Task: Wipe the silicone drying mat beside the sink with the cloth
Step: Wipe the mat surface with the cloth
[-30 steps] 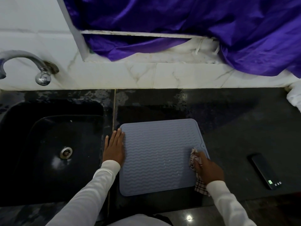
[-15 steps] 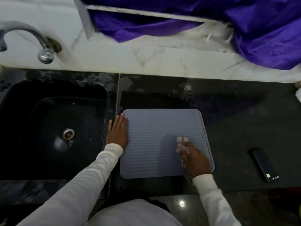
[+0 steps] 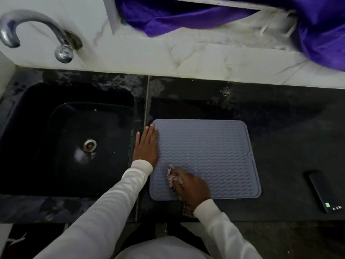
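A grey-blue silicone drying mat (image 3: 205, 152) with wavy ridges lies flat on the black counter, just right of the sink (image 3: 74, 139). My left hand (image 3: 146, 144) rests flat, fingers together, on the mat's left edge and the counter beside it. My right hand (image 3: 192, 186) is shut on a crumpled checked cloth (image 3: 172, 177) and presses it onto the mat's near left part. A tail of the cloth hangs out below my wrist at the mat's front edge.
A dark phone (image 3: 324, 191) lies on the counter right of the mat. A curved metal tap (image 3: 37, 32) stands over the sink at the back left. Purple fabric (image 3: 317, 30) drapes over the white marble ledge behind. The counter behind the mat looks wet.
My right hand has swept the cloth leftward across the near part of the mat, from its right edge to its left side. The left hand stays on the left edge.
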